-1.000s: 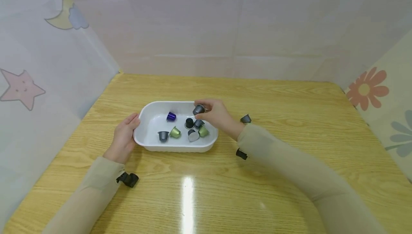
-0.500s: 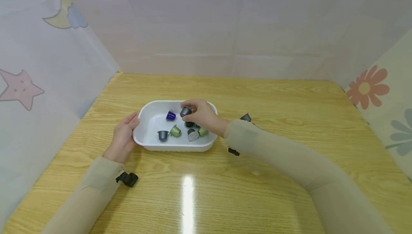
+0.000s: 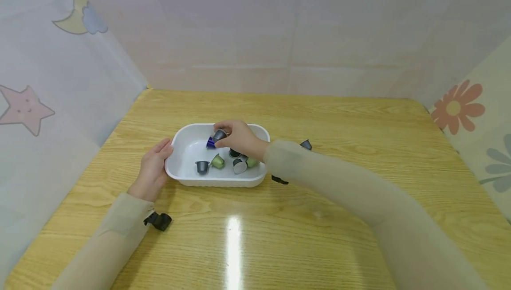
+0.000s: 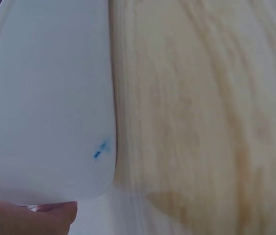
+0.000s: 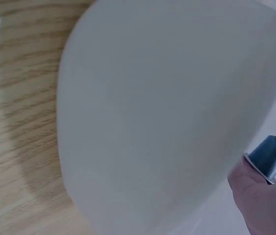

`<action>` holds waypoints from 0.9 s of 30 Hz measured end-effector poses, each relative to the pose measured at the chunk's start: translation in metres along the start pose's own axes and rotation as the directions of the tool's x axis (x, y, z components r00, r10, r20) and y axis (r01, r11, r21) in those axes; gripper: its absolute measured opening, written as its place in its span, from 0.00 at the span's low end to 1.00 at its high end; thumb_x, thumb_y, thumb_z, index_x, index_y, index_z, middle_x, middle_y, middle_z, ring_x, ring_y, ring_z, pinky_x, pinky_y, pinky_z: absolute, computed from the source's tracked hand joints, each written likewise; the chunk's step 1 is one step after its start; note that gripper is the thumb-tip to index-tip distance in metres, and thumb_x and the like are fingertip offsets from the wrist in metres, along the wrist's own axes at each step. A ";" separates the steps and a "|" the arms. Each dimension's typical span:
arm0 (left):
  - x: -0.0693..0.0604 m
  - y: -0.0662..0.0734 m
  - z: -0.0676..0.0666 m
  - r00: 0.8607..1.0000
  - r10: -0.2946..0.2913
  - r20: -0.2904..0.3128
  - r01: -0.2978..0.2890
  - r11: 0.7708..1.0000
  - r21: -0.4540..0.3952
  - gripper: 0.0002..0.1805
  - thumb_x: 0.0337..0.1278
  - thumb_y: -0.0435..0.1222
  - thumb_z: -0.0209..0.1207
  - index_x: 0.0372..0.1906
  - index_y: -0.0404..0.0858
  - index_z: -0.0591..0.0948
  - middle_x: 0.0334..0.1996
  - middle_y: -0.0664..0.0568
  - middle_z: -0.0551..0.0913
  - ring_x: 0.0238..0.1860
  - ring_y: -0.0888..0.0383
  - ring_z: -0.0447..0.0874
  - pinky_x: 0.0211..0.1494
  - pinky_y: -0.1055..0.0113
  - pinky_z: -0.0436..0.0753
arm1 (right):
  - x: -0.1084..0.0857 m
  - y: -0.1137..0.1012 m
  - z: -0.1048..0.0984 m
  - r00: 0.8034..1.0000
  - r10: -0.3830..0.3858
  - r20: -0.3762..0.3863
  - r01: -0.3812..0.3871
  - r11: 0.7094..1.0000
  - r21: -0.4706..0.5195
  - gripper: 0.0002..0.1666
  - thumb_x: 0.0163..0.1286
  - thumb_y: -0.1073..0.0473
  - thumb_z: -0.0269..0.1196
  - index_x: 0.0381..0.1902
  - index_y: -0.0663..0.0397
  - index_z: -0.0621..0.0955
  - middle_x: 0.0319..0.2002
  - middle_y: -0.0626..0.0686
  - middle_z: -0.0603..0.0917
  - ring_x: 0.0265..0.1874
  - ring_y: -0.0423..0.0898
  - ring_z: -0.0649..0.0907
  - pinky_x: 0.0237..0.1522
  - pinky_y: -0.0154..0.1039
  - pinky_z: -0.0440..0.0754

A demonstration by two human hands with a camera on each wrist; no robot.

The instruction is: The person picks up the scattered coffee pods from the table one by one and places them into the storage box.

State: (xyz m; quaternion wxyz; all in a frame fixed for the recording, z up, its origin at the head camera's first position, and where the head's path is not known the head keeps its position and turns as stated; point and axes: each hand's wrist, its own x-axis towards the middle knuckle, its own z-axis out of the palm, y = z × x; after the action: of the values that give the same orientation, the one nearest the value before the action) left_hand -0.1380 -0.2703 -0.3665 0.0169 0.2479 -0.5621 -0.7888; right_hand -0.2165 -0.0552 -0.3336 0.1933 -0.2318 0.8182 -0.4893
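Note:
A white oval-ended plastic tray stands on the wooden table. My left hand holds its left end at the rim; in the left wrist view a fingertip shows against the tray's end wall. Over the tray's back part, my right hand pinches a dark grey coffee capsule between thumb and fingers. Just behind that capsule lies a purple one, partly covered. In the right wrist view the pinched capsule shows its rim against the fingers.
Inside the tray lie a grey capsule, a green capsule, a capsule with its pale lid showing, and others partly hidden by my right hand. Another grey capsule lies on the table, right of the tray, beyond my right sleeve.
My right hand has moved left over the tray with the grey capsule, from the right end to beside the purple capsule. The left hand and the tray have stayed put.

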 end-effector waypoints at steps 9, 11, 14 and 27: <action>0.002 0.000 0.001 1.000 0.000 -0.004 0.000 1.000 0.010 0.30 0.76 0.32 0.40 0.77 0.37 0.49 0.76 0.50 0.52 0.74 0.61 0.52 0.72 0.73 0.58 | 0.014 0.000 0.007 0.998 0.020 0.054 -0.018 0.999 -0.043 0.33 0.62 0.68 0.69 0.65 0.61 0.74 0.60 0.55 0.78 0.56 0.47 0.78 0.59 0.35 0.75; 0.003 -0.001 0.000 1.000 0.003 -0.009 -0.003 1.000 0.020 0.29 0.76 0.32 0.40 0.77 0.37 0.50 0.76 0.50 0.52 0.74 0.60 0.52 0.72 0.73 0.59 | 0.016 0.001 0.009 0.997 0.026 0.068 -0.023 0.999 -0.042 0.33 0.61 0.68 0.69 0.65 0.62 0.73 0.61 0.55 0.78 0.56 0.47 0.77 0.58 0.34 0.76; 0.003 -0.002 0.000 1.000 0.016 -0.012 -0.016 0.999 0.033 0.29 0.76 0.32 0.40 0.77 0.37 0.50 0.76 0.50 0.53 0.73 0.60 0.52 0.72 0.72 0.59 | 0.018 0.001 0.011 0.996 0.018 0.082 -0.013 0.998 -0.058 0.34 0.61 0.68 0.70 0.64 0.62 0.73 0.61 0.56 0.78 0.57 0.47 0.78 0.57 0.32 0.76; 0.001 -0.002 -0.001 1.000 0.020 -0.006 -0.020 1.000 0.022 0.29 0.76 0.31 0.39 0.77 0.36 0.49 0.76 0.49 0.51 0.74 0.61 0.52 0.72 0.74 0.58 | 0.016 0.004 0.006 0.996 0.004 0.092 -0.005 1.000 0.010 0.35 0.65 0.67 0.66 0.68 0.64 0.68 0.63 0.59 0.75 0.62 0.51 0.75 0.63 0.37 0.73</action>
State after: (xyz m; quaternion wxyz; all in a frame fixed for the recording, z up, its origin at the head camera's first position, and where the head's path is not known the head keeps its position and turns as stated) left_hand -0.1384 -0.2705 -0.3692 0.0238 0.2451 -0.5733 -0.7815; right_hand -0.2270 -0.0670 -0.3416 0.2331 -0.2515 0.8064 -0.4819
